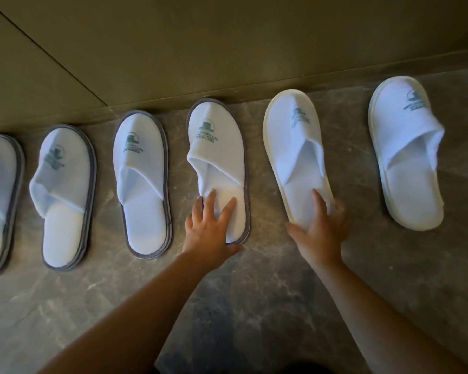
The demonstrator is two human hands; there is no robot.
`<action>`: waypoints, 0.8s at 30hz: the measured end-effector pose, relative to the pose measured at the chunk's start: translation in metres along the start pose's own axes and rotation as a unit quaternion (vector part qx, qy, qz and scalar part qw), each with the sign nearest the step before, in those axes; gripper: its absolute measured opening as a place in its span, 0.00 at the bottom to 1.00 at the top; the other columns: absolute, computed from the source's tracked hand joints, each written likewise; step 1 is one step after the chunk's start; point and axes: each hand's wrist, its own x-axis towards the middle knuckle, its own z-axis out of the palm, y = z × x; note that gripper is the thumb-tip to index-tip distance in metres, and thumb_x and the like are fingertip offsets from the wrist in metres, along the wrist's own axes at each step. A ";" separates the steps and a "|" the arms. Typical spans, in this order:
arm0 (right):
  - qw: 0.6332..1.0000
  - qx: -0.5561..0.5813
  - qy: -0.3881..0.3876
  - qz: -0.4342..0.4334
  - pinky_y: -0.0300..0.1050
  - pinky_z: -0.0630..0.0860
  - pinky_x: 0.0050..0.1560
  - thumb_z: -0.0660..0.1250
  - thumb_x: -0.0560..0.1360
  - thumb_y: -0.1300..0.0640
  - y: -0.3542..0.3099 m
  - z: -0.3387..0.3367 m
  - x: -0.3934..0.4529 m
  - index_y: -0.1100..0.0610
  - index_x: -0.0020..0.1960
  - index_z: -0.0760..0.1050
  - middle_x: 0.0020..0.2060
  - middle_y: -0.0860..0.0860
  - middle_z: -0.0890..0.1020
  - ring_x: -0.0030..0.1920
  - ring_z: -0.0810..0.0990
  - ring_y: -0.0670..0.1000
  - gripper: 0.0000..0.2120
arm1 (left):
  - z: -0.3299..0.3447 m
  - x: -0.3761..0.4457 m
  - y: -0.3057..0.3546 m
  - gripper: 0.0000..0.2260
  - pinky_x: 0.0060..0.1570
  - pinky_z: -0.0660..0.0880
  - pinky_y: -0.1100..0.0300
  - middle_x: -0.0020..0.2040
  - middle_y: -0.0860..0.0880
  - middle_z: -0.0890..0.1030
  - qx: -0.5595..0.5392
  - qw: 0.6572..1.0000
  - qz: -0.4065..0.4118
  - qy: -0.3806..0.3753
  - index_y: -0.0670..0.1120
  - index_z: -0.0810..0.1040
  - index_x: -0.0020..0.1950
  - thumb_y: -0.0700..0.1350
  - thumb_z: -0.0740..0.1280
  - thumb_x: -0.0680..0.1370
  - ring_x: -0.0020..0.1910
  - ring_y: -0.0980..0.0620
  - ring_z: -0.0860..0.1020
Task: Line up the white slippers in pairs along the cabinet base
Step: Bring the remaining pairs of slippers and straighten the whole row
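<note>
Six slippers line the cabinet base (227, 85); left hand (210, 230) rests flat on a grey-trimmed slipper (218, 168), right hand (322, 233) grips the tilted cream-soled slipper (295, 157), not yet straightened.

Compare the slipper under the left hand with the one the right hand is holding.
The slipper under the left hand has a grey edge; the slipper in the right hand has a cream one. The first lies nearly straight, toe at the cabinet base; the second is tilted. The left hand rests flat on its heel; the right hand grips the other's heel. Both are white with a green logo.
</note>
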 end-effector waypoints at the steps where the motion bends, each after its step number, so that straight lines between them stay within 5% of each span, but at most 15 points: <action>1: 1.000 -0.003 0.003 -0.001 0.60 0.62 0.64 0.74 0.64 0.53 0.000 0.000 0.000 0.53 0.70 0.59 0.69 0.63 0.59 0.65 0.59 0.64 0.39 | 0.000 0.000 0.000 0.43 0.70 0.51 0.39 0.75 0.46 0.41 0.000 1.000 0.001 0.001 0.55 0.44 0.73 0.62 0.67 0.67 0.74 0.39 0.44; 10: 1.000 -0.017 0.014 -0.002 0.60 0.62 0.65 0.74 0.65 0.52 -0.001 0.002 0.001 0.54 0.70 0.59 0.69 0.64 0.59 0.66 0.60 0.64 0.39 | 0.002 0.000 0.000 0.43 0.71 0.49 0.39 0.75 0.48 0.40 -0.001 1.000 0.002 0.005 0.56 0.42 0.72 0.63 0.65 0.68 0.74 0.39 0.43; 15: 1.000 -0.013 0.012 0.019 0.61 0.62 0.65 0.73 0.65 0.50 -0.004 0.002 0.002 0.52 0.70 0.57 0.69 0.63 0.58 0.67 0.59 0.63 0.39 | 0.001 0.001 0.004 0.42 0.70 0.40 0.39 0.75 0.49 0.38 0.004 1.000 -0.005 0.021 0.57 0.42 0.72 0.66 0.63 0.68 0.74 0.40 0.39; 20: 0.999 -0.047 -0.013 0.010 0.59 0.59 0.67 0.69 0.66 0.42 -0.006 -0.004 -0.001 0.51 0.72 0.53 0.72 0.60 0.55 0.70 0.56 0.62 0.42 | -0.015 0.011 0.034 0.39 0.67 0.37 0.44 0.76 0.50 0.41 -0.039 0.996 0.050 0.070 0.56 0.47 0.72 0.64 0.64 0.68 0.74 0.41 0.41; 24: 0.999 0.021 0.048 -0.013 0.59 0.57 0.67 0.69 0.67 0.43 0.005 -0.033 0.006 0.57 0.69 0.61 0.71 0.62 0.61 0.70 0.58 0.62 0.36 | -0.019 0.023 0.068 0.41 0.70 0.42 0.44 0.76 0.50 0.43 -0.056 0.990 0.107 0.066 0.56 0.45 0.73 0.64 0.64 0.68 0.75 0.43 0.41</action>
